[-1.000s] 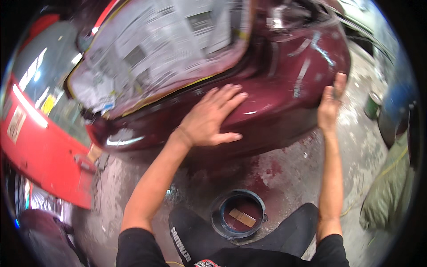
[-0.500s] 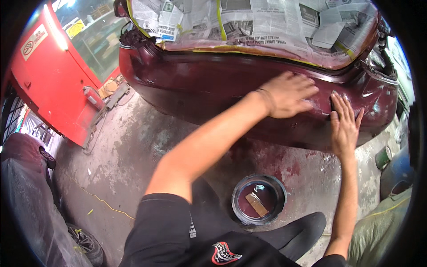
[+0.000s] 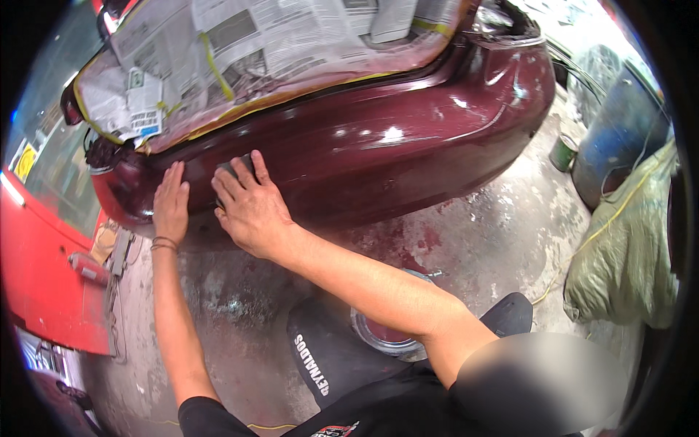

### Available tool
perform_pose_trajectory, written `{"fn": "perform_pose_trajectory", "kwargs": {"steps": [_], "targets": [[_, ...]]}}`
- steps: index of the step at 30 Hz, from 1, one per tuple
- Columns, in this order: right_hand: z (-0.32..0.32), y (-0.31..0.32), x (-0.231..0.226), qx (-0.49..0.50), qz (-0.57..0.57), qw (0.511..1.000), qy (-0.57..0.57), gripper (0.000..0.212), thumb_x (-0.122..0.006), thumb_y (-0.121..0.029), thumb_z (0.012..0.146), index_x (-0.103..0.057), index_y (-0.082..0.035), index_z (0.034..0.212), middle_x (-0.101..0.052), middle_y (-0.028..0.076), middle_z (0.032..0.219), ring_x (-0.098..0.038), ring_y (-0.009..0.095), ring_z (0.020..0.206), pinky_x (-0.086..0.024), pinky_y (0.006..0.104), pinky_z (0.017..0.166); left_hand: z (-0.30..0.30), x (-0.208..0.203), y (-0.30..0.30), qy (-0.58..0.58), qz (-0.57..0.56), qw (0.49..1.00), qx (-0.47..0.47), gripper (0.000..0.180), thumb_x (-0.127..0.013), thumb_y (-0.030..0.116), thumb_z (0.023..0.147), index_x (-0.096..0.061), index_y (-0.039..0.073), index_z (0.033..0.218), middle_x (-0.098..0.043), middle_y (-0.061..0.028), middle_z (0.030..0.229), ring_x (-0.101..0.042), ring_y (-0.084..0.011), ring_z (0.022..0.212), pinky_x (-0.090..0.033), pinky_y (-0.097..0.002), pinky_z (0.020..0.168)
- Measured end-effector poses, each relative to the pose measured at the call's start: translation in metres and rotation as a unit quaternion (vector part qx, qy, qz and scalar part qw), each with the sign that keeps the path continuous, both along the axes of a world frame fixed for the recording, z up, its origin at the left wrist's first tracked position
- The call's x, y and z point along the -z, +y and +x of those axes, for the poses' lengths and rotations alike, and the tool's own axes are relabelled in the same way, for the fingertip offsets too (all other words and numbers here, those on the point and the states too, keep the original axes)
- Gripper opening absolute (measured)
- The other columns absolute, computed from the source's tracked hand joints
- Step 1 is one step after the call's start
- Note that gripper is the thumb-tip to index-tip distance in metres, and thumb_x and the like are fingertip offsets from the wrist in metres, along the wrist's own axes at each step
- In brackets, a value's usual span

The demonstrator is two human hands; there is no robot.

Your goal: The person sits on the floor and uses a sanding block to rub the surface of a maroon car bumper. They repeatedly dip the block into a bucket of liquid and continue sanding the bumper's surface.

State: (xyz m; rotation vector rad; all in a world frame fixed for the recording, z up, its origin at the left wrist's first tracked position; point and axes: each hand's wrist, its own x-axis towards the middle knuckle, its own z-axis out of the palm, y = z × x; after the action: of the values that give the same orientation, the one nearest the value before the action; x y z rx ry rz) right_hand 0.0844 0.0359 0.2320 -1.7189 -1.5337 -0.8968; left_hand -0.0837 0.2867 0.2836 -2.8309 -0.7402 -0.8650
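A glossy maroon car bumper (image 3: 408, 156) curves across the view in front of me. My right hand (image 3: 255, 211) is on its left part, with the fingers bent over a dark flat pad (image 3: 237, 173) pressed to the paint. Only the pad's edges show between and beside the fingers, so its exact kind is hidden. Just left of it, my left hand (image 3: 171, 207) lies flat on the bumper, fingers stretched upward and holding nothing. Newspaper masking (image 3: 277, 51) with yellow tape edges covers the car above the bumper.
A round basin (image 3: 358, 326) stands on the floor between my legs, partly behind my right forearm. At the right are a blue drum (image 3: 619, 131), a small green can (image 3: 563, 151) and a pale green sack (image 3: 619, 262). A red door (image 3: 44, 269) stands left.
My view has turned, so the bumper's right end shows more fully. Both hands have moved from the bumper's right part to its left part; the right hand keeps the dark pad.
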Motion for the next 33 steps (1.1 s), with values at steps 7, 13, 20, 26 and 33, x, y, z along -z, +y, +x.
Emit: {"fn": "perform_pose_trajectory", "kwargs": {"steps": [7, 13, 20, 26, 33], "targets": [[0.171, -0.258, -0.052, 0.28, -0.146, 0.949, 0.013, 0.047, -0.053, -0.028, 0.112, -0.064, -0.02, 0.157, -0.063, 0.002, 0.163, -0.055, 0.025, 0.154, -0.017, 0.0756, 0.132, -0.007, 0.004, 0.007, 0.003, 0.036, 0.999, 0.026, 0.055, -0.042, 0.036, 0.121, -0.049, 0.014, 0.171, -0.048, -0.0116, 0.177, -0.04, -0.0321, 0.167, -0.027, -0.0541, 0.135], [0.114, -0.188, -0.047, 0.281, -0.078, 0.955, 0.047, 0.053, -0.066, -0.035, 0.104, -0.066, -0.003, 0.145, -0.058, 0.016, 0.156, -0.051, 0.045, 0.149, -0.029, 0.0758, 0.126, 0.075, -0.02, -0.088, -0.072, -0.1, 0.969, 0.214, 0.044, -0.058, 0.027, 0.117, -0.068, 0.002, 0.152, -0.067, -0.0202, 0.158, -0.059, -0.0337, 0.152, -0.043, -0.0411, 0.127], [0.116, -0.182, -0.015, 0.063, -0.056, 0.996, 0.006, 0.055, -0.065, -0.037, 0.106, -0.066, -0.01, 0.153, -0.065, 0.009, 0.16, -0.053, 0.026, 0.157, -0.011, 0.0652, 0.138, 0.204, -0.046, -0.239, -0.078, -0.181, 0.912, 0.359, 0.054, -0.06, 0.039, 0.116, -0.065, 0.0, 0.154, -0.068, -0.0234, 0.155, -0.062, -0.0381, 0.148, -0.045, -0.0471, 0.126], [0.267, -0.342, -0.072, 0.348, -0.244, 0.905, 0.012, 0.055, -0.039, -0.042, 0.121, -0.043, -0.033, 0.174, -0.04, -0.007, 0.182, -0.03, 0.017, 0.171, -0.007, 0.07, 0.138, 0.206, -0.034, -0.246, -0.044, -0.054, 0.952, 0.297, 0.062, -0.072, 0.045, 0.107, -0.065, 0.004, 0.153, -0.064, -0.0208, 0.159, -0.056, -0.0397, 0.153, -0.039, -0.0538, 0.131], [0.244, -0.321, -0.043, 0.358, -0.177, 0.905, 0.149, 0.06, -0.046, -0.039, 0.119, -0.039, -0.019, 0.175, -0.034, 0.005, 0.185, -0.022, 0.032, 0.174, -0.016, 0.0758, 0.134, 0.205, -0.029, -0.244, -0.031, -0.034, 0.958, 0.281, 0.063, -0.071, 0.047, 0.106, -0.067, 0.004, 0.152, -0.063, -0.0177, 0.162, -0.053, -0.037, 0.156, -0.036, -0.0544, 0.133]]}}
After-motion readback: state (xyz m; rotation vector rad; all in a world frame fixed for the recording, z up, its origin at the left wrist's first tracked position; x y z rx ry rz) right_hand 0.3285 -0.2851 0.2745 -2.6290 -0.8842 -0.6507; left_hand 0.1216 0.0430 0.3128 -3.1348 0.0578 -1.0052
